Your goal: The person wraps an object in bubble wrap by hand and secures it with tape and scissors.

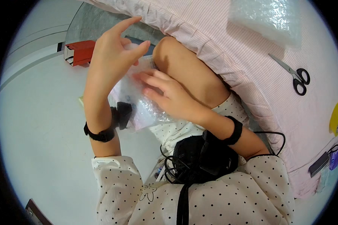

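Note:
My left hand is raised above the far left of my lap, its index finger and thumb stretched wide apart. A little whitish clear plastic shows behind its thumb; I cannot tell whether it touches the hand. My right hand lies with fingers spread over a crinkled sheet of clear bubble wrap on my lap. Something pale pink shows through the wrap, but its kind is hidden. The wrap's far end passes beneath my left hand.
A bed with a pink striped cover runs along the right. On it are scissors with black handles, a larger bundle of bubble wrap and a dark strap-looped item. A red box stands left. A black pouch with cables sits at my waist.

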The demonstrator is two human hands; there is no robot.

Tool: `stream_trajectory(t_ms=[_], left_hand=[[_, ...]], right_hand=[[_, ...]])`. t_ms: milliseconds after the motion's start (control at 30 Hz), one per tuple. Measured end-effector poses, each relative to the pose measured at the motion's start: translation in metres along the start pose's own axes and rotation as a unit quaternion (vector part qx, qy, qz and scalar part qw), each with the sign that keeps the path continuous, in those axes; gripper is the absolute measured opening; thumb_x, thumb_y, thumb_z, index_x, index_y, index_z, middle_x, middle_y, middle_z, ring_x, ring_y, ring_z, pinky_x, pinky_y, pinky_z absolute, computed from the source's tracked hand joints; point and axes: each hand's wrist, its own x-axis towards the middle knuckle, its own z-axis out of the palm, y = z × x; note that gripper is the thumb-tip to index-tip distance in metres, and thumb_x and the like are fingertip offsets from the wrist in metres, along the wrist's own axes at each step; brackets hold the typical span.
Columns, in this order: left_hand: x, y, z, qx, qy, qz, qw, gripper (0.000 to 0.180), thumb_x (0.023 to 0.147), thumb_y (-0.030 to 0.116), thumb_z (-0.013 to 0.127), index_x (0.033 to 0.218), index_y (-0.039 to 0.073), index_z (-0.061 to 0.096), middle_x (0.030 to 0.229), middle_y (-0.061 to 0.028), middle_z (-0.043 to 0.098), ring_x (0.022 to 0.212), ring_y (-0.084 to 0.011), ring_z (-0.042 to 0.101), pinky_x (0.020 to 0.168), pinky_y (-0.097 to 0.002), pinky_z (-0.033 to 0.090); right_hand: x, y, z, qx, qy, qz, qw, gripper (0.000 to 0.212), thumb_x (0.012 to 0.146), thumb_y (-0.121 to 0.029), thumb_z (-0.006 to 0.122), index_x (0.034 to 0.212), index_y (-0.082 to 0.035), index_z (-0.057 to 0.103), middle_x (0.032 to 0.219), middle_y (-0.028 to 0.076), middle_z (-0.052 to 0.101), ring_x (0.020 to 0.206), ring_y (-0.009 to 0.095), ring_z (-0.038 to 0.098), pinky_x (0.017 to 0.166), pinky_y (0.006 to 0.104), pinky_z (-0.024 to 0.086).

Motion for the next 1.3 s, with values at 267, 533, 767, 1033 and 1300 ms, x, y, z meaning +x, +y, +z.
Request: stream_trajectory(t_ms=[267, 533, 767, 1033, 1300], left_hand=[[0.000, -0.003, -0.003, -0.007, -0.001, 0.001, 1.000, 0.053, 0.079, 0.017, 0.071, 0.128, 0.006, 0.054, 0.052, 0.0004, 0.055, 0.048, -0.0041, 0.050, 0.049, -0.0202, 0.037], [0.002, -0.003, -0.002, -0.011, 0.003, 0.008, 1.000, 0.052, 0.080, 0.019, 0.071, 0.127, 0.006, 0.055, 0.053, -0.0001, 0.055, 0.050, -0.0040, 0.050, 0.049, -0.0206, 0.038], [0.007, 0.000, 0.002, 0.006, -0.005, 0.010, 1.000, 0.051, 0.080, 0.020, 0.071, 0.127, 0.005, 0.055, 0.056, -0.0012, 0.058, 0.051, -0.0039, 0.051, 0.049, -0.0208, 0.038], [0.008, 0.000, 0.001, -0.007, -0.015, 0.002, 1.000, 0.050, 0.081, 0.020, 0.070, 0.126, 0.003, 0.055, 0.056, -0.0007, 0.057, 0.051, -0.0035, 0.050, 0.048, -0.0200, 0.037], [0.009, -0.003, 0.002, 0.002, -0.015, 0.015, 1.000, 0.050, 0.081, 0.020, 0.070, 0.126, 0.003, 0.056, 0.056, -0.0013, 0.058, 0.051, -0.0038, 0.051, 0.048, -0.0206, 0.038]], right_hand=[[0.003, 0.005, 0.002, 0.255, -0.029, 0.096, 0.962, 0.040, 0.090, -0.004, 0.055, 0.129, 0.001, 0.048, 0.120, 0.008, 0.051, 0.107, 0.014, 0.050, 0.093, 0.0261, 0.041], [0.012, -0.012, 0.026, 0.222, 0.157, 0.131, 0.953, 0.021, 0.086, -0.008, 0.061, 0.101, 0.007, 0.058, 0.096, 0.011, 0.059, 0.086, 0.017, 0.058, 0.076, 0.0297, 0.048], [0.014, -0.007, 0.030, 0.143, 0.210, 0.075, 0.964, 0.014, 0.083, -0.008, 0.061, 0.092, 0.003, 0.063, 0.085, 0.015, 0.061, 0.074, 0.024, 0.060, 0.070, 0.0323, 0.048], [0.011, -0.022, 0.025, 0.018, 0.185, 0.028, 0.982, 0.019, 0.081, 0.000, 0.056, 0.097, 0.003, 0.065, 0.091, 0.020, 0.061, 0.080, 0.035, 0.060, 0.070, 0.0368, 0.048], [0.014, -0.012, 0.029, 0.069, 0.155, 0.054, 0.984, 0.020, 0.087, 0.003, 0.050, 0.103, 0.005, 0.061, 0.095, 0.008, 0.062, 0.086, 0.015, 0.059, 0.077, 0.0250, 0.047]])
